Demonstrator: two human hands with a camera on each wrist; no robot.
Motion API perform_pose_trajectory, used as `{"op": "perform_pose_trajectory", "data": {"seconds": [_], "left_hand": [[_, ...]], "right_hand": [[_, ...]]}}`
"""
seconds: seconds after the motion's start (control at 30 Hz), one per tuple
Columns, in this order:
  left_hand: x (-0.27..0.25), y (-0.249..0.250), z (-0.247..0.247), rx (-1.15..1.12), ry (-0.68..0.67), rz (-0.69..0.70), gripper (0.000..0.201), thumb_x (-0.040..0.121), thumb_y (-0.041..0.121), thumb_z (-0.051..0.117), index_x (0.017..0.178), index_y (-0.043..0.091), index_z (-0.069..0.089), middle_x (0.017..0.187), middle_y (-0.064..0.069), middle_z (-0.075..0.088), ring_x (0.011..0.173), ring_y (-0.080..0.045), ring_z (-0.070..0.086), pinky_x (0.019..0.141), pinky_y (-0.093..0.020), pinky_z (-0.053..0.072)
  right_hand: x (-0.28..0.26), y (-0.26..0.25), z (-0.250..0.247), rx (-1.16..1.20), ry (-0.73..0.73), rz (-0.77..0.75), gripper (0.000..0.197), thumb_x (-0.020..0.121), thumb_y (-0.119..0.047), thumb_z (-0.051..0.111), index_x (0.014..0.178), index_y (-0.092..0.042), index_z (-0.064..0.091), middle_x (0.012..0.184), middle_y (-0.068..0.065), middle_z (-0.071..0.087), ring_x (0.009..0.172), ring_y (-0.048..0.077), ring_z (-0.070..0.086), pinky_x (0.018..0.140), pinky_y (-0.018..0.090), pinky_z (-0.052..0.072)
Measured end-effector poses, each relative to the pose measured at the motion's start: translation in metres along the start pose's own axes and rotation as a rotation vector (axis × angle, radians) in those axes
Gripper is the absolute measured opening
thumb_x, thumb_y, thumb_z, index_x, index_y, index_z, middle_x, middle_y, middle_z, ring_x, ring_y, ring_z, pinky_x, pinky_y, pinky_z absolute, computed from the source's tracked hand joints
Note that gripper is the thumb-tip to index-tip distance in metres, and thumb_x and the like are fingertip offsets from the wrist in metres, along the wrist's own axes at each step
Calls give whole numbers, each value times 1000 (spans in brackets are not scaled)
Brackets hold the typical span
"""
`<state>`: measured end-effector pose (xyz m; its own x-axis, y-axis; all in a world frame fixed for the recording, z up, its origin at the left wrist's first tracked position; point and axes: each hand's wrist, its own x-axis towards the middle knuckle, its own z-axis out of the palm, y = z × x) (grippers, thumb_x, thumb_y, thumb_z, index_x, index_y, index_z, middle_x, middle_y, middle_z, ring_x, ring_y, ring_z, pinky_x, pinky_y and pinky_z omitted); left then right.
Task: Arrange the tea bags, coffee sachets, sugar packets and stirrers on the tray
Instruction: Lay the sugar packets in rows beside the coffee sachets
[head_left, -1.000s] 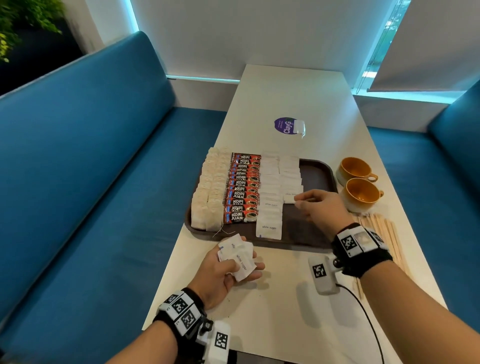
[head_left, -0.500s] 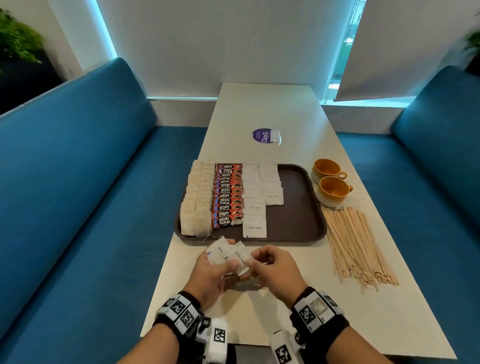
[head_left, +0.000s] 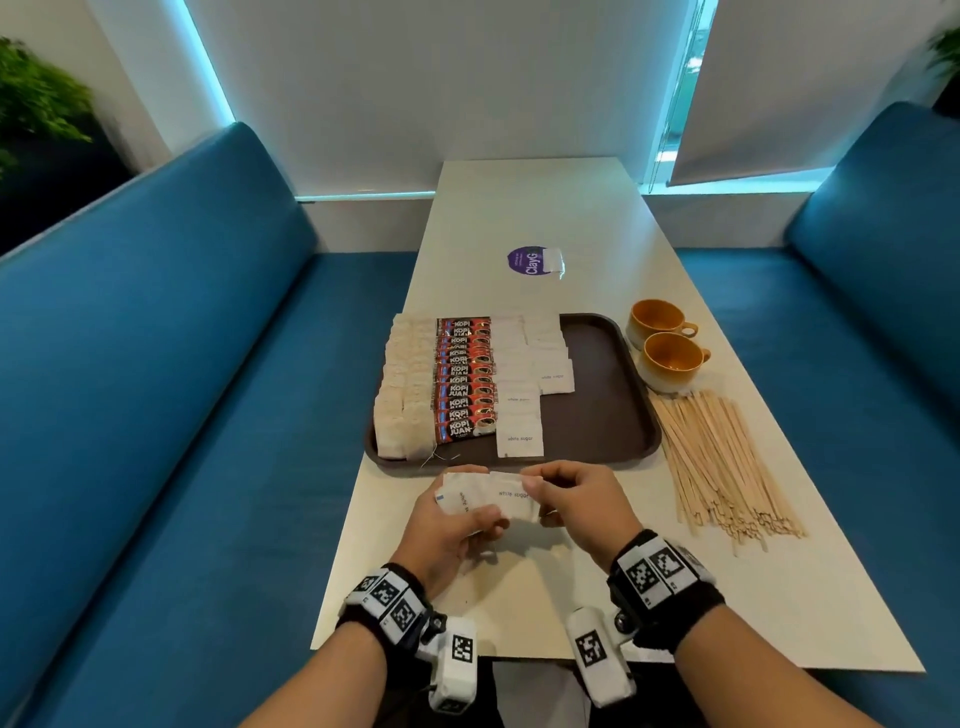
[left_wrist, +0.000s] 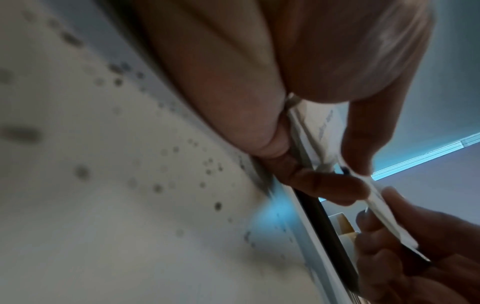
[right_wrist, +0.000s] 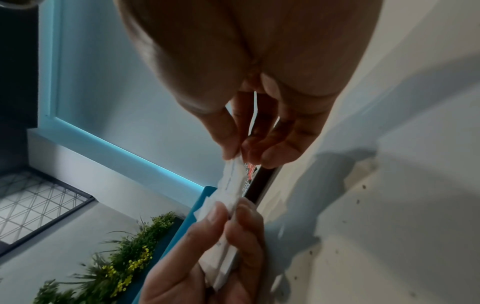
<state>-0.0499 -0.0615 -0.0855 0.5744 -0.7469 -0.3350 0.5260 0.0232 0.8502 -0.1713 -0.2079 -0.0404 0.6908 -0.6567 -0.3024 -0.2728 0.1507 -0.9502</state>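
A dark brown tray (head_left: 602, 395) holds a column of tea bags (head_left: 405, 395), a column of red coffee sachets (head_left: 465, 379) and two columns of white sugar packets (head_left: 519, 410). Just in front of the tray my left hand (head_left: 457, 519) grips a small stack of sugar packets (head_left: 467, 499). My right hand (head_left: 566, 493) pinches the top packet (head_left: 511, 499) of that stack between thumb and fingers. The right wrist view shows that pinch on the packet (right_wrist: 232, 176). Wooden stirrers (head_left: 722, 462) lie in a loose heap on the table right of the tray.
Two orange cups (head_left: 665, 348) stand at the tray's right edge, behind the stirrers. A purple round sticker (head_left: 530, 262) lies farther back on the white table (head_left: 519, 587). Blue benches (head_left: 156, 415) flank the table on both sides.
My right hand has come back from the tray to the stack in my left hand and now pinches its top packet. My head has lifted, so the view is wider.
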Motion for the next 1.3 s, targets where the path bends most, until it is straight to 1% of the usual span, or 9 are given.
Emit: {"op": "perform_pose_trajectory", "data": {"seconds": [0.13, 0.27, 0.37, 0.5, 0.73, 0.87, 1.07, 1.2, 1.3], "left_hand": [[-1, 0, 1, -10, -2, 36, 54, 79, -17, 72, 127, -4, 52, 79, -32, 65, 58, -27, 66, 49, -32, 57], [-1, -2, 1, -44, 15, 52, 53, 79, -10, 79, 125, -9, 52, 81, -32, 63, 60, -29, 64, 47, -37, 58], [0, -2, 1, -72, 33, 83, 51, 79, 0, 80, 119, -17, 55, 86, -29, 63, 66, -28, 64, 55, -34, 58], [0, 0, 1, -126, 27, 90, 51, 77, 0, 81, 122, -11, 58, 98, -32, 66, 76, -33, 65, 66, -32, 59], [-3, 2, 3, -127, 6, 54, 54, 76, -13, 79, 123, -9, 54, 97, -33, 67, 73, -34, 69, 64, -32, 62], [-4, 3, 3, -129, 32, 29, 65, 71, -6, 82, 128, -9, 51, 98, -33, 67, 74, -35, 71, 63, -32, 63], [-5, 9, 10, -121, 93, 2, 44, 84, 17, 79, 121, 3, 61, 110, -29, 71, 87, -36, 72, 62, -34, 61], [-4, 8, 8, -68, 102, -6, 18, 93, 8, 69, 111, 9, 66, 102, -20, 74, 90, -31, 74, 67, -41, 63], [-4, 8, 7, -39, 101, -25, 16, 97, 7, 64, 113, 7, 66, 99, -18, 77, 88, -30, 76, 70, -43, 64]], "right_hand": [[0, 3, -1, 41, 43, -40, 14, 88, -8, 78, 100, -10, 73, 74, 13, 70, 63, 21, 62, 63, 33, 56], [-2, 8, 0, 118, 57, -86, 25, 85, -4, 79, 90, -10, 55, 80, 10, 65, 72, 24, 67, 66, 38, 60], [-5, 9, 3, 84, -39, -103, 23, 83, 5, 78, 83, -8, 59, 85, 21, 64, 73, 25, 64, 67, 38, 62], [-7, 9, 6, 80, -51, -91, 20, 82, 13, 74, 92, -4, 71, 89, 20, 67, 68, 22, 68, 68, 36, 62], [-7, 6, 0, 152, -21, -47, 29, 82, 14, 74, 104, -4, 77, 91, 17, 72, 72, 24, 71, 70, 31, 63], [-4, 8, -3, 186, -47, 6, 32, 78, 13, 77, 105, -4, 78, 91, 20, 73, 71, 27, 70, 70, 31, 62], [0, 10, -11, 181, -139, 33, 33, 75, 13, 79, 102, -6, 80, 93, 20, 72, 79, 25, 70, 76, 28, 61], [1, 9, -13, 194, -196, 36, 32, 78, 15, 75, 103, -4, 79, 91, 19, 73, 77, 24, 69, 73, 27, 60], [2, 10, -13, 177, -216, 25, 31, 78, 15, 75, 102, -5, 80, 93, 20, 73, 77, 24, 69, 72, 27, 60]]}}
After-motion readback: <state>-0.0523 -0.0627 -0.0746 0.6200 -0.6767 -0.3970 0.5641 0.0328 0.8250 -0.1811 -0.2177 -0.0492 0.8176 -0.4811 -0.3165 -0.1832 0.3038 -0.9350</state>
